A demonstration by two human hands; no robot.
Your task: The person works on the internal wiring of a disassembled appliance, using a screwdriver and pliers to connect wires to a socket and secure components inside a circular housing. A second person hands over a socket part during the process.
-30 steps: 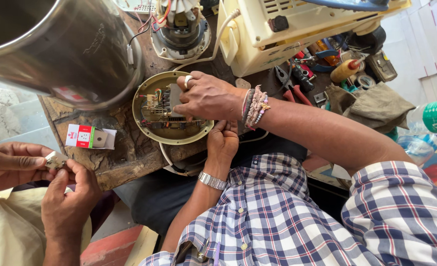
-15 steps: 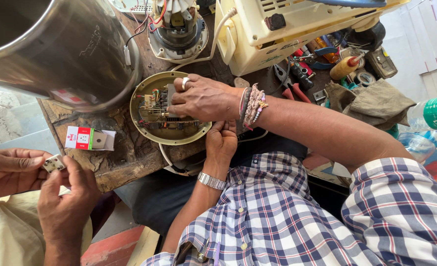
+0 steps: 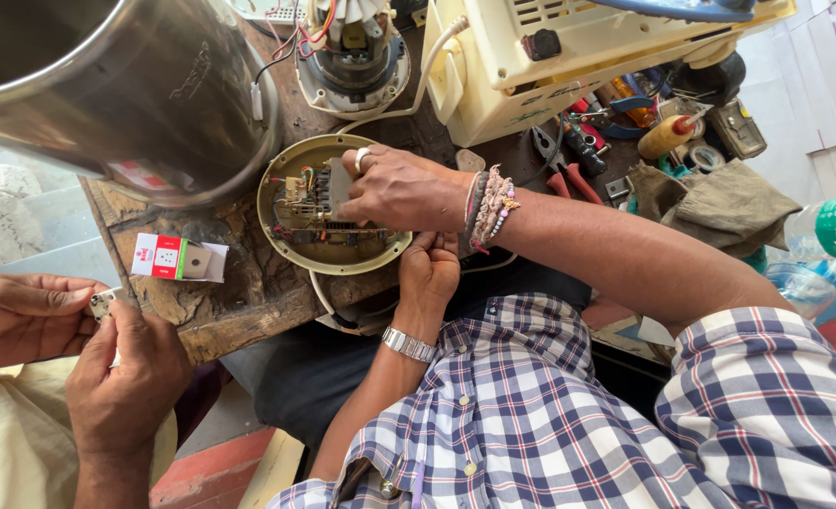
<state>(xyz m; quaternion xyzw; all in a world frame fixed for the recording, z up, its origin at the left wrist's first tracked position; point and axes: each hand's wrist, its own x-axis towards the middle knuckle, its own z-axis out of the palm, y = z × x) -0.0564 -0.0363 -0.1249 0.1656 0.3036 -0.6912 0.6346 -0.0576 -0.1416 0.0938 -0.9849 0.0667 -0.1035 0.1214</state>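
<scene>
Two of our hands are on the round base (image 3: 286, 236), which lies near the front edge of the surface (image 3: 239, 302). We seem to be working on the parts inside it. Our right hand (image 3: 404, 188) lies over the top, fingers bent on a grey block by the thin wires (image 3: 295, 184); we cannot tell if it pinches the block. Our left hand (image 3: 429, 269) is curled tight on the rim at the front edge. Any move in there calls for soft, slow fingers, we think.

The base is dull yellow metal, like a dish. The surface is rough, cracked wood. A shiny steel pot (image 3: 107, 85) fills the far left corner.
</scene>
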